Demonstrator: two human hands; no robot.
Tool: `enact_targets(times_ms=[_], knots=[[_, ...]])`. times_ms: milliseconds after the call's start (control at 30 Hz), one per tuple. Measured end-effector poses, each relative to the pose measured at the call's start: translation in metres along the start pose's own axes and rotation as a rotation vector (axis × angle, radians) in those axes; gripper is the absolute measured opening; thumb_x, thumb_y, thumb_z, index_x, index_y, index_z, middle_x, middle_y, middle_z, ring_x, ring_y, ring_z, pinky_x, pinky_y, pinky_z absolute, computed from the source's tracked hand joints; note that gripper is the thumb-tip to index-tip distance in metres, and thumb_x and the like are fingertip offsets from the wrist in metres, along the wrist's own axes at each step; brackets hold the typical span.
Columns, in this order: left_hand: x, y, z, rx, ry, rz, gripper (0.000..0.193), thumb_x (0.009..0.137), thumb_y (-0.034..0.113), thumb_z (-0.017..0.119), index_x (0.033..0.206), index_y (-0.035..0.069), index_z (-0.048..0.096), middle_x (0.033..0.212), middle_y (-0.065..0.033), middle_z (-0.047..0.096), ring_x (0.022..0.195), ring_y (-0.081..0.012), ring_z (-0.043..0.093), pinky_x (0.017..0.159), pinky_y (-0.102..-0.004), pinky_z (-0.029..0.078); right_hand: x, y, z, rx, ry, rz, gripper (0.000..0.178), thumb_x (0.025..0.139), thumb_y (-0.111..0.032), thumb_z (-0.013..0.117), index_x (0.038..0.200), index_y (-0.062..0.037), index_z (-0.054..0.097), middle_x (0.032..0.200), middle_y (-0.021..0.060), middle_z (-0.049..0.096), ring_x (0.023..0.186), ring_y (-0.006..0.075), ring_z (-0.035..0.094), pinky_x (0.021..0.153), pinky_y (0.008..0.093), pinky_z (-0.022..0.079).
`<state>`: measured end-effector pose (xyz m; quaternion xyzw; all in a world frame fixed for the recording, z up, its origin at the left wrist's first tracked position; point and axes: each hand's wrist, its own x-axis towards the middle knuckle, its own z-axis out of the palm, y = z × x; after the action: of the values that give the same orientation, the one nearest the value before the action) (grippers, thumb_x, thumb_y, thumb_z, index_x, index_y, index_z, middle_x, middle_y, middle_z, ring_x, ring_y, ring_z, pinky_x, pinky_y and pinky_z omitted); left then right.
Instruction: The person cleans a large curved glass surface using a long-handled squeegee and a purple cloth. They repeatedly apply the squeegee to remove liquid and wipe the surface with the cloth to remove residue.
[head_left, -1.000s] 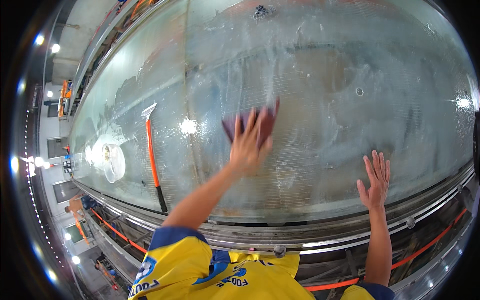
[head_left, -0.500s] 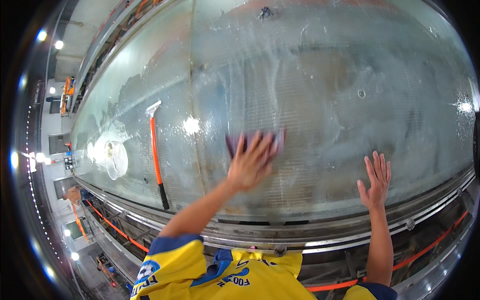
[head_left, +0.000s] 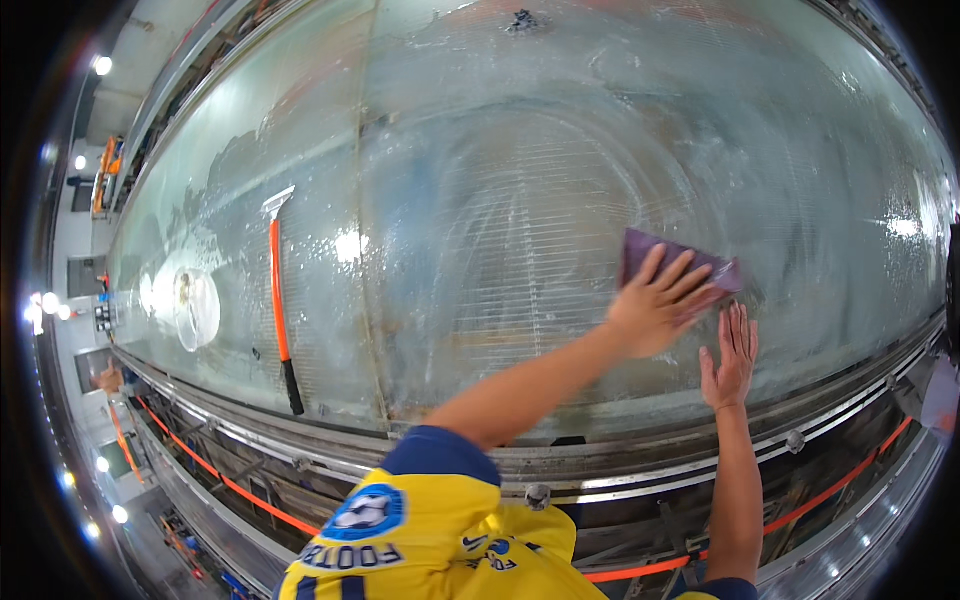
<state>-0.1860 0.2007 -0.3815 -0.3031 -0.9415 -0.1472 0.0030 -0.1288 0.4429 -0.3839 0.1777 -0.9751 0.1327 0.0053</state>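
My left hand (head_left: 660,305) lies with fingers spread over a flat, purple rectangular pad (head_left: 652,247), pressing it onto a wet glass sheet (head_left: 560,240). The pad's far edge and right corner show past my fingers; whether it is a cloth or a scouring pad I cannot tell. Just to the right, my right hand (head_left: 731,358) rests flat on the glass, fingers stretched out, holding nothing. The fingertips of that hand come close to the pad's near right corner. Curved wet streaks run across the glass left of and beyond the pad.
A scraper (head_left: 278,290) with an orange shaft, black grip and pale head lies left on the glass. Farther left stands a clear round tub (head_left: 198,310). A small dark clump (head_left: 522,20) sits at the far side. Metal rails (head_left: 640,485) and an orange strip (head_left: 640,570) run along the near edge.
My left hand has swept the purple pad to the right, close to my right hand. My right hand stays on the glass; the whole view has shifted slightly.
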Motion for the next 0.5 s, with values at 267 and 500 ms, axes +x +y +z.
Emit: enact_targets(times_ms=[267, 500], knots=[[-0.113, -0.282, -0.086, 0.408, -0.134, -0.932, 0.065, 0.106, 0.044, 0.033, 0.16, 0.011, 0.019, 0.169, -0.0129, 0.013, 0.154, -0.041, 0.009, 0.12, -0.0653, 0.002, 0.021, -0.031, -0.018, -0.119, -0.046, 0.039, 0.072, 0.096, -0.037, 0.053, 0.159, -0.0099, 0.029, 0.165, 0.0118, 0.026, 0.154, 0.0324, 0.019, 0.125, 0.0513, 0.009], [0.013, 0.042, 0.003, 0.038, 0.08, -0.367, 0.06, 0.099, 0.042, 0.044, 0.156, 0.025, 0.037, 0.166, -0.0059, 0.025, 0.154, -0.0367, 0.015, 0.119, -0.0683, 0.006, 0.003, -0.006, 0.005, -0.002, 0.094, 0.097, 0.068, 0.1, -0.028, 0.047, 0.16, -0.007, 0.022, 0.166, 0.0149, 0.022, 0.154, 0.0329, 0.016, 0.126, 0.0496, 0.006]])
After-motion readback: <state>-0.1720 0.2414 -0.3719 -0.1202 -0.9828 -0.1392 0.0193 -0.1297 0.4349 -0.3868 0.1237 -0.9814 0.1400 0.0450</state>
